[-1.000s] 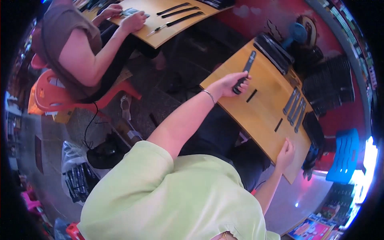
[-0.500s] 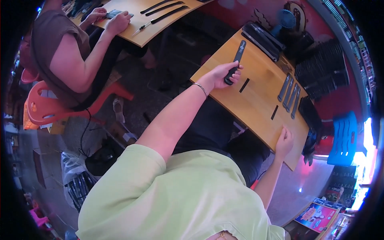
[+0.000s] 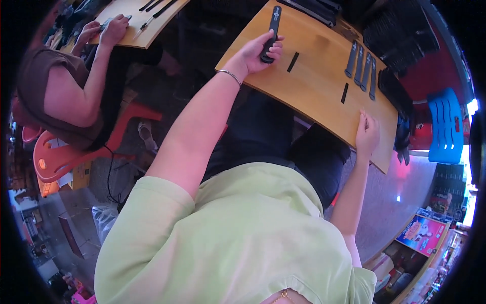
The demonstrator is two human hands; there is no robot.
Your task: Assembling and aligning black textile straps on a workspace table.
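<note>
Left hand [image 3: 260, 50] wraps a black strap [image 3: 275, 23] over the wooden table [image 3: 319, 83]; right hand [image 3: 368, 133], fingers bent, rests near its edge, contents I can't tell. Two short black strips [image 3: 292, 62] lie between; four grey strips [image 3: 366, 72] beyond. I see a blue chair [image 3: 441, 126] right, a seated co-worker [image 3: 73, 93] left.

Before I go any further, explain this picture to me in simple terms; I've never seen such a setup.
There is no machine here: a person works bare-handed, and a wide camera worn on their head looks down, bending straight edges. The left hand grips a long dark strip above the wooden table. The right hand, loosely curled, is by the near edge, with nothing visible in it. Four dark strips and two short black strips lie on the table. Another person sits at upper left.
</note>
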